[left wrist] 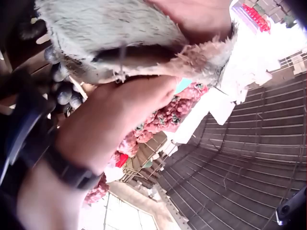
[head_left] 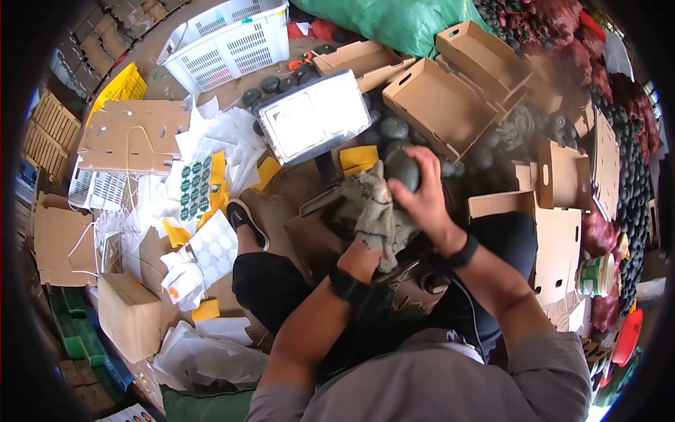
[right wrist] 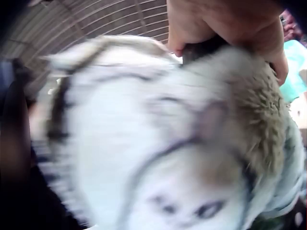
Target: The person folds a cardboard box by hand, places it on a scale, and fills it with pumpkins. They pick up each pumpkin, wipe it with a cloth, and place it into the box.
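Note:
In the head view a dark green round squash [head_left: 403, 169] is held up in front of the person. My right hand [head_left: 425, 195] grips it from the right, fingers curled over its top and the thumb on the near side. A worn grey-green towel [head_left: 376, 211] drapes over my left hand, hiding most of its fingers, and meets the squash's left side. The left wrist view has the towel [left wrist: 110, 33] close up, with the right forearm [left wrist: 96, 129] behind it. Blurred in the right wrist view, the towel [right wrist: 120, 124] bears a printed animal face below the right hand [right wrist: 223, 24].
More squashes [head_left: 394, 128] lie on the floor beyond the hands. Open cardboard trays [head_left: 443, 105] stand at the back right, and a white crate [head_left: 225, 53] at the back left. An upturned white box [head_left: 313, 116] sits ahead; paper sheets [head_left: 218, 141] litter the left.

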A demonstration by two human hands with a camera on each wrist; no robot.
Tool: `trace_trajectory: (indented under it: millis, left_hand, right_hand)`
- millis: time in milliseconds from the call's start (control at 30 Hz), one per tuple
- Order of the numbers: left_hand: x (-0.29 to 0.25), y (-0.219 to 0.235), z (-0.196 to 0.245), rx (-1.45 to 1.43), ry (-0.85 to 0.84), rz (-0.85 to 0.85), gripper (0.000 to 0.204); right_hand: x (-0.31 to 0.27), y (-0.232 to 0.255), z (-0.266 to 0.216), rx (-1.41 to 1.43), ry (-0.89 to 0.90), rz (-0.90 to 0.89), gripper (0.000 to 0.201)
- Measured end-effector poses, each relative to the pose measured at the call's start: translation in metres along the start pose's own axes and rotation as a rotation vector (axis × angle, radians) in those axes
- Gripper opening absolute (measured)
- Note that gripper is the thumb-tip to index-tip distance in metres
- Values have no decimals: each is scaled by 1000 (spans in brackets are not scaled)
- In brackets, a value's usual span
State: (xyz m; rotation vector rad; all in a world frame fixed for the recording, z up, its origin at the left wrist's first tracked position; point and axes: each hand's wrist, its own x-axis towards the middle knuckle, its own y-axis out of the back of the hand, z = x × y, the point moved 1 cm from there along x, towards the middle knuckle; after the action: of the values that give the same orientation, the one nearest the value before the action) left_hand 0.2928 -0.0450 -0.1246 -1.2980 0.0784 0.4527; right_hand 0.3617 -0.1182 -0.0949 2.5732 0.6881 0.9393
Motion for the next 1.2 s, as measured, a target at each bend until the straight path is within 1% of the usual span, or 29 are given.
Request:
trace_trajectory:
  millis: [33,100,167,200,233,267,300,367,433,467,500,533,567,600,633,700,733,767,800,833,867,900,933,967,1000,1067,1100,1167,1200]
  left_hand:
    - [2,21,14,187,-129,-434,50]
    - [-1,61,34,206,227,-392,45]
    - [8,67,12,95,127,-385,47]
    - [15,58,6,43,131,-345,49]
    - [16,43,4,-157,162,-499,50]
    - [5,36,2,297,-3,-191,47]
    - [7,36,10,177,38,-224,43]
    - [14,51,27,-245,190,-365,37]
    - [21,51,37,767,-184,-474,31]
    - [24,51,42,1183,-383,-444,28]
    - [23,51,35,888,-346,-235,29]
    - [22,52,27,564,-368,-45,29]
    - [8,40,28,398,-312,-17,31]
    - [13,42,36,450,-227,-189,31]
    - [13,39,48,492,-141,-358,30]
    - [-20,30,58,614,-78,-235,27]
    - [-20,30,55,963,-337,-324,28]
    - [-15,28,48,1308,-607,-417,30]
    - [-11,29,37,722,-297,-345,31]
    - [-7,29,25,78,-111,-181,33]
    - [-2,35,25,118,-166,-141,33]
    - [1,43,26,163,-218,-97,33]
    - [-1,43,34,694,-461,-50,30]
    - [-10,25,50,1490,-599,-159,27]
    - [-20,7,66,2192,-939,-198,25]
    - [-16,36,62,1527,-491,-361,30]
    - [-10,57,56,1185,-287,-411,34]
    - [8,72,39,1028,-415,-421,31]
    - [0,57,35,942,-417,-320,31]
  right_hand:
    - [-18,-1,-19,6,112,-39,64]
    - [-36,-3,-46,245,42,-331,70]
    - [-17,-9,-12,128,115,-278,69]
    - [-9,-15,7,-56,79,-75,66]
    - [-2,-18,13,-185,-37,101,63]
    - [-4,-13,9,-105,-47,71,62]
    - [-9,-7,-2,-22,-57,35,61]
    - [-16,6,-29,281,44,-377,57]
    - [-8,9,-12,517,-110,-487,56]
    - [-4,4,4,524,-399,-399,57]
    - [1,-1,7,411,-567,-293,51]
    - [-6,-7,-21,104,-327,-212,48]
    - [-19,-9,-53,-197,-89,-127,45]
    - [-25,-7,-62,-270,-23,-106,45]
    - [-27,-3,-59,-116,-53,-181,47]
    - [-20,8,-47,195,-95,-327,51]
    - [-14,9,-44,662,-470,-415,48]
    - [-18,1,-36,985,-640,-296,50]
    - [-23,-6,-30,993,-592,-130,55]
    - [-29,-9,-20,801,-449,-76,62]
    - [-34,-12,-10,594,-326,-2,69]
    - [-24,3,-8,55,-13,-195,75]
    - [-17,15,-26,-7,-73,-333,75]
    - [-12,23,-39,-72,-130,-477,74]
    - [-13,23,-36,24,-131,-490,73]
    - [-14,21,-32,216,-130,-505,70]
    - [-21,14,-29,507,-350,-428,68]
    - [-35,-11,-24,1075,-762,-228,62]
    - [-38,-13,-24,1035,-701,-138,64]
